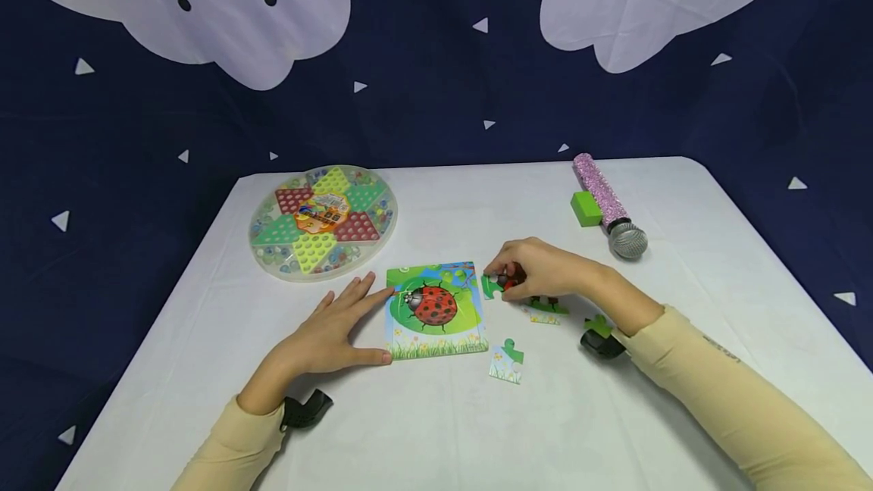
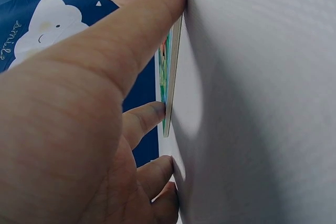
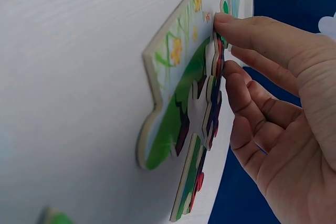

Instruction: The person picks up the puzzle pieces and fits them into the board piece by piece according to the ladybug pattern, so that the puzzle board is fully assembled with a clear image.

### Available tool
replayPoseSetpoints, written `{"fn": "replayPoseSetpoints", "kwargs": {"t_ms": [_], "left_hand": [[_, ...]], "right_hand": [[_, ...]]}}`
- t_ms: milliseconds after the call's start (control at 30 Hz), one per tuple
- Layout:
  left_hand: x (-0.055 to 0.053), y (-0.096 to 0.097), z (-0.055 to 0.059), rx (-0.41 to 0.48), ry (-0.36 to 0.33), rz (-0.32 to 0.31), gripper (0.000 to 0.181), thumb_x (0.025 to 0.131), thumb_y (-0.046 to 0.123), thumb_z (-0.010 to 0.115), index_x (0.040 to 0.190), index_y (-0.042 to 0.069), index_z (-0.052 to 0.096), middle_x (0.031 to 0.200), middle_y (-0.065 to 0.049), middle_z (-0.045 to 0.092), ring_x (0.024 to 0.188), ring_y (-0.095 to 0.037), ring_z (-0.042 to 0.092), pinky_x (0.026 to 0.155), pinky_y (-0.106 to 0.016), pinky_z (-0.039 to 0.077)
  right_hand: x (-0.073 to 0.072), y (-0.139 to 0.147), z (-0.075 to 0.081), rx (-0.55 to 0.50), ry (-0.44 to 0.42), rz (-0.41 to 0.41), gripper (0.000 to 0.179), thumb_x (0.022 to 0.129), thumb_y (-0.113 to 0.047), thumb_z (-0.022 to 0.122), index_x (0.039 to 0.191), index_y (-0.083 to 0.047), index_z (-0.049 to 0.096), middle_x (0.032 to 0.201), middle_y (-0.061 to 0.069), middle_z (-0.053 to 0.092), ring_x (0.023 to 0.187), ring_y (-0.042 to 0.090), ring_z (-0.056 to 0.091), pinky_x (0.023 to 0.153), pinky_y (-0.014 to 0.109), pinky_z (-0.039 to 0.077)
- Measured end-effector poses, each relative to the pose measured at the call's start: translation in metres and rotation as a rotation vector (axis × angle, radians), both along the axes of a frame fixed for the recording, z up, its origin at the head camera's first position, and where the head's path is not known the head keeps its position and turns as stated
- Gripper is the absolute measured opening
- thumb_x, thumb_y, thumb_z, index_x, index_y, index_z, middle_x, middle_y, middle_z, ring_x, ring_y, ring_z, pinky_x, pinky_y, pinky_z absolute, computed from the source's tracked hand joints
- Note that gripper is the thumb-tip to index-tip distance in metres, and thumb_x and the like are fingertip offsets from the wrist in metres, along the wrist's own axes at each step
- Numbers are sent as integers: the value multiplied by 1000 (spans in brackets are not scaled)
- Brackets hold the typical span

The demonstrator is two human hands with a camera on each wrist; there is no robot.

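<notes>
Head view: ladybird board (image 1: 436, 313) lies flat mid-worktop (image 1: 423, 430), L hand (image 1: 334, 332) w/ fingers spread apart, index + thumb tips at its left edge. R hand (image 1: 546, 267), just right of the board, has thumb + fingertips pinching a ladybird pc (image 1: 492, 286); a grassy pc (image 1: 505, 366) sits near the board's lower right corner, more loose pcs (image 1: 546, 309) beside/under R hand. L wrist view: board seen edge-on, thin + straight, so prob. light and stiff, card or thin wood; I'd steady it by the rim, since it might slide if nudged. R wrist view: pcs look like the same stuff, pale cut edges, smooth printed tops, so prob. v. light, rigid, a bit slick flat-on; can't tell if any overlap. Best hold = opposite cut edges, thumb vs fingertips, lifting one side 1st; avoid tugging narrow tabs, which could chip. Light touch shd do, no squeeze reqd.
</notes>
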State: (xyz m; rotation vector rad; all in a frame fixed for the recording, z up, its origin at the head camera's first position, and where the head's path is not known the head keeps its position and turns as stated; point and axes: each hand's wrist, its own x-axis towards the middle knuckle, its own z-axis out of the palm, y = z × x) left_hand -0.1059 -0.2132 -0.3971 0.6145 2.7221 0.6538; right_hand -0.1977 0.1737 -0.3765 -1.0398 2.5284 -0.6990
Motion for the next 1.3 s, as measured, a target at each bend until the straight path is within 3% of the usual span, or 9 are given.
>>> {"fn": "replayPoseSetpoints", "kwargs": {"t_ms": [700, 1067, 1300], "left_hand": [[1, -1, -3, 6, 1, -2, 101, 85, 60, 85, 169, 28, 38, 181, -16, 16, 167, -45, 14, 129, -76, 10], [0, 0, -3, 5, 1, -7, 102, 85, 61, 85, 169, 28, 37, 181, -16, 16, 167, -45, 14, 129, -76, 10], [-1, -1, -3, -8, 6, -5, 103, 85, 61, 85, 169, 28, 36, 181, -16, 15, 167, -44, 14, 129, -76, 10]], "right_hand": [[1, 2, -1, 53, 6, 27, 42, 89, -18, 89, 128, -8, 79, 103, 0, 69, 88, 12, 57, 78, 26, 50], [3, -1, -2, 76, 68, 45, 46, 75, -18, 85, 121, -13, 78, 95, -3, 65, 85, 13, 54, 76, 29, 48], [0, -1, 2, 26, 84, 44, 41, 81, -19, 85, 120, -13, 78, 94, -1, 66, 84, 14, 56, 75, 28, 50]]}}
